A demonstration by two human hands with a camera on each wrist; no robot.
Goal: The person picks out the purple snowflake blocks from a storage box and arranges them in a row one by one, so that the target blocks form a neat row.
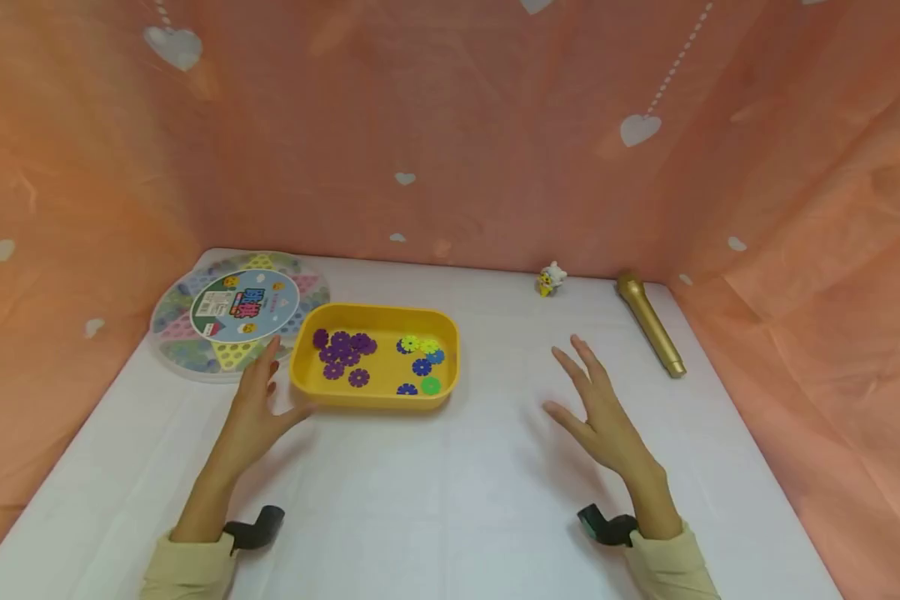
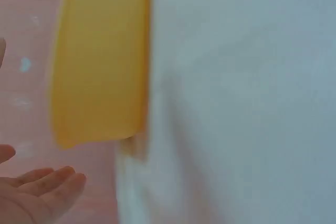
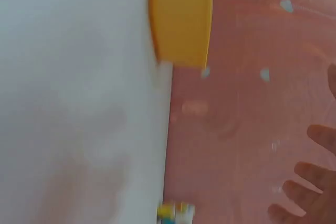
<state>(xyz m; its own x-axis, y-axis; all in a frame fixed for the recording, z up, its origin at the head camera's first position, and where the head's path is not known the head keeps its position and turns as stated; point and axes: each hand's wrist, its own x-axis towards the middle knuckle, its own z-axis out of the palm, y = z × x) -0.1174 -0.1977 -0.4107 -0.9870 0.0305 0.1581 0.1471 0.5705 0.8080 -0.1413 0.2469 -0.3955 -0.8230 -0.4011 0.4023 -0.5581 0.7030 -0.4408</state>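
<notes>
A yellow tray [image 1: 375,401] stands on the white table, left of the middle. Purple notched discs [image 1: 340,354] lie in its left part. On its right side are several blue, yellow and green ones [image 1: 431,385]. My left hand [image 1: 255,421] hovers at the tray's near left corner, fingers spread and holding nothing. Over the table to the right of the tray, my right hand [image 1: 607,421] is raised with its fingers apart, also bare. Both wrist views show the tray's outer wall [image 2: 102,61] and only part of each hand.
A round Chinese checkers set [image 1: 243,308] lies at the back left, partly behind the left hand. Toward the back right sits a small white and yellow figurine [image 1: 551,280]. A gold microphone [image 1: 651,325] lies near the right edge. Peach curtains [image 1: 435,125] enclose the table.
</notes>
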